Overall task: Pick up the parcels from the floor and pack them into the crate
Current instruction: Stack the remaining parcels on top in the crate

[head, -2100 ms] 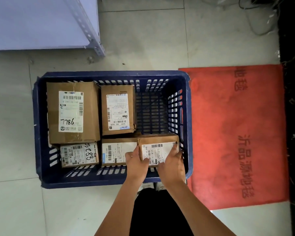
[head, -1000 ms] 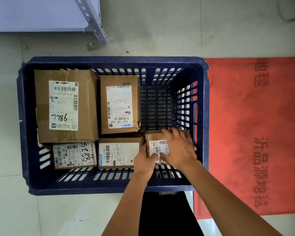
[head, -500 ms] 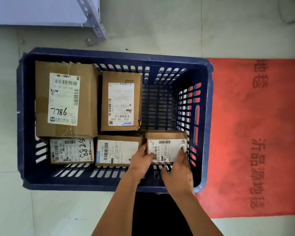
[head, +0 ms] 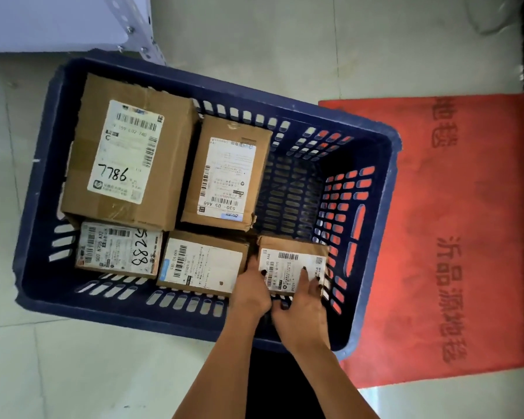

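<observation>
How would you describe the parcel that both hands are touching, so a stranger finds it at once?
Look into the blue crate beside the red mat. In the row nearest the person, take the rightmost parcel, against the slotted wall. Only it has the left hand and right hand on it.

small parcel [head: 294, 267] lowered into crate [head: 372, 237] corner, right hand [head: 303, 303] moved from its top to near edge
</observation>
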